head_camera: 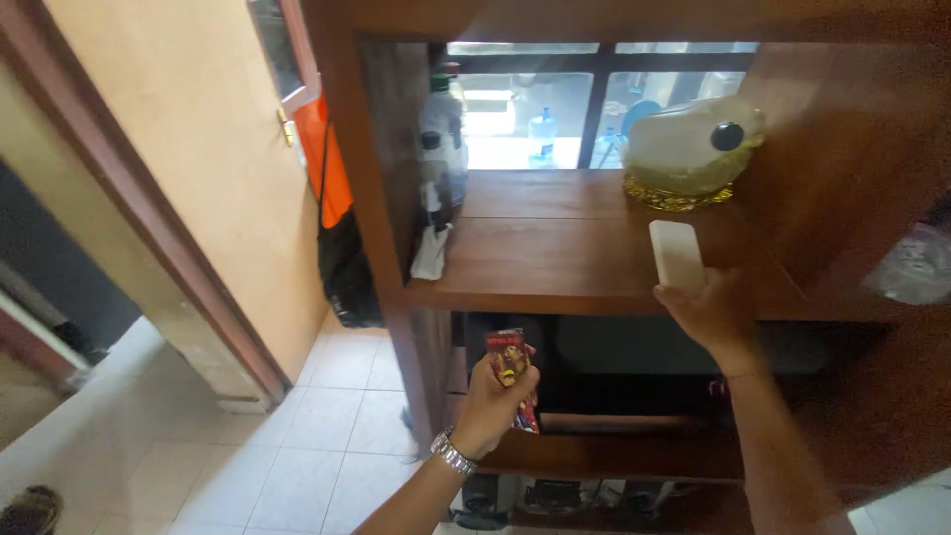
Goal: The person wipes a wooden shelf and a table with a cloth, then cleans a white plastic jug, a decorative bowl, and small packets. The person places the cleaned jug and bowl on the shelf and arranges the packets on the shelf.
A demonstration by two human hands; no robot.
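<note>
Both hands were up at the wooden shelf (555, 267), each with something in it.

The left hand (493, 401) was clenched around a small red packet (509, 359), held upright just below the shelf's front edge, likely kept clear while the other worked. The right hand (711, 312) gripped the lower end of a white block (677, 253) lying flat on the shelf near that edge. Behind the block sat a pale plastic jug (693, 147); bottles (441, 139) stood at the shelf's far left end.
</note>
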